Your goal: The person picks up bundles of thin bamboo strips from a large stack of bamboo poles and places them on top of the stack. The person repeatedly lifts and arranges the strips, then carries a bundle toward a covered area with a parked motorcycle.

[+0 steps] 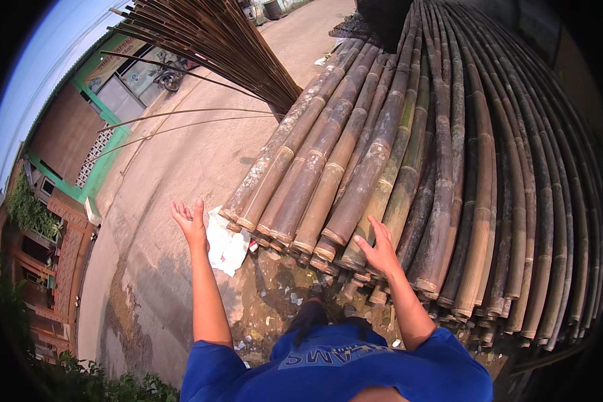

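My left hand (pixel 193 225) is raised over the pavement with its fingers apart and nothing in it. Below and beside it, a crumpled white sheet (pixel 226 245) lies on the ground near the ends of the bamboo. My right hand (pixel 378 249) is open too, fingers spread, in front of a greenish bamboo pole (pixel 390 181); whether it touches the pole I cannot tell. A large stack of bamboo poles (pixel 355 167) stretches away from me, brown and grey, with cut ends facing my legs.
A bundle of thin bamboo strips (pixel 228 47) leans at the far left of the stack, with a few long strips (pixel 187 114) jutting over the road. Litter (pixel 281 295) is scattered around my feet. Across the road (pixel 161 161) stand a green-trimmed building (pixel 80 147) and a motorcycle (pixel 170 79).
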Demonstrator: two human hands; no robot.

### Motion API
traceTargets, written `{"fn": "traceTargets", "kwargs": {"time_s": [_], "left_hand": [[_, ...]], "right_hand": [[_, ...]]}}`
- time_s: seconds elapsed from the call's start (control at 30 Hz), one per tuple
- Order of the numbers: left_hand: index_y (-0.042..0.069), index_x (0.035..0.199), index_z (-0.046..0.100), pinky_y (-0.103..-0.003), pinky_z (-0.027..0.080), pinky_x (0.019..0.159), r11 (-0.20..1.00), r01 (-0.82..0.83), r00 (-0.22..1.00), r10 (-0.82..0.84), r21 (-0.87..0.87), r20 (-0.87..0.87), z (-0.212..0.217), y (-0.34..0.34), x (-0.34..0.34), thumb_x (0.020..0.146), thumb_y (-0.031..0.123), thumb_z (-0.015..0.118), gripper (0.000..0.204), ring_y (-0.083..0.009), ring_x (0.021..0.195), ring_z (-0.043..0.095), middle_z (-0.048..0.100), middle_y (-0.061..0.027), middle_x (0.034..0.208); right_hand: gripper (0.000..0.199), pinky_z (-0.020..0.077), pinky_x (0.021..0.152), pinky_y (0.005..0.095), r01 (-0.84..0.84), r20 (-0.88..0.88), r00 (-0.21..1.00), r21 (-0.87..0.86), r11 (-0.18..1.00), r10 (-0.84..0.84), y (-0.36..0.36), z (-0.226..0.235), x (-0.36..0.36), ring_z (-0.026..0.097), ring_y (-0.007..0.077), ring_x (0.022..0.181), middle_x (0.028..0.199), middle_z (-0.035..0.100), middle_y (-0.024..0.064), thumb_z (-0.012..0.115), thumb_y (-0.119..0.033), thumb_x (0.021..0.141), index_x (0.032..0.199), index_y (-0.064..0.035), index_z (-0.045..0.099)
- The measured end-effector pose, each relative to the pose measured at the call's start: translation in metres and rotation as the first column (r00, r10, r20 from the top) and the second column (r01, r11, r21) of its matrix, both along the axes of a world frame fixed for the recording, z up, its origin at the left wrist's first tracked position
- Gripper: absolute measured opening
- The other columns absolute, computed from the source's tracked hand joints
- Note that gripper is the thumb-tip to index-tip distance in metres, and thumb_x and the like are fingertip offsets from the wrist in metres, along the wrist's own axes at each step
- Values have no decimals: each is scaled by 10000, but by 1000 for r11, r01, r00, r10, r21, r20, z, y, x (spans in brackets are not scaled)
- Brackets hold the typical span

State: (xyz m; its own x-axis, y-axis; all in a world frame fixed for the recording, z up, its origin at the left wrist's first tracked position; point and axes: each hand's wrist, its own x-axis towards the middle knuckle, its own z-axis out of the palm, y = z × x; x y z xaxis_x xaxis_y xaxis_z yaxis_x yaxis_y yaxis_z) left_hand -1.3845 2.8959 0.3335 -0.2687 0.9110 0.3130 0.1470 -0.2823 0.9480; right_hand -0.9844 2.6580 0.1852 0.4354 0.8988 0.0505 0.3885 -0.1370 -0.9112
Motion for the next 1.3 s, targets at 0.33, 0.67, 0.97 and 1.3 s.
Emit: {"fn": "traceTargets", "kwargs": {"time_s": [0.33, 0.67, 0.97, 1.3], "left_hand": [[109, 1643, -170, -529, 143, 1272, 998, -50, 997, 52, 22, -62, 9, 229, -15, 779, 495, 905, 1433, -388, 1602, 61, 17, -254, 1725], [179, 1629, -237, -521, 95, 1291, 880, 326, 923, -218, 346, -317, 64, 422, 48, 803, 494, 885, 1429, -351, 1614, -6, -31, -183, 1741], [44, 1594, 266, -423, 335, 1196, 612, 691, 722, -604, 384, -337, 189, 570, 158, 829, 288, 871, 1005, -300, 1393, 438, 376, -148, 1528], [57, 1639, -102, -523, 150, 1262, 560, 434, 878, -438, 706, -193, 200, 592, 217, 670, 691, 881, 1519, -399, 1544, 34, 56, -235, 1624]], "right_hand": [[938, 253, 1245, 512, -25, 85, 996, 288, 957, 0, 147, 119, 17, 269, 399, 1540, 1614, 375, 238, 798, -482, 864, 1602, -103, 361], [1126, 221, 1257, 537, -137, 143, 986, 410, 902, 85, 407, 155, -32, 222, 433, 1549, 1637, 314, 271, 831, -585, 799, 1635, -88, 264], [1152, 128, 1276, 509, -24, 82, 995, 709, 705, -48, 652, 323, -14, 142, 471, 1566, 1673, 222, 295, 528, -816, 902, 1665, -63, 105], [1109, 434, 1035, 356, 8, -308, 844, 826, 563, 440, 748, 407, -10, 498, 225, 1266, 1407, 515, 139, 288, -943, 856, 1546, -79, 374]]}}
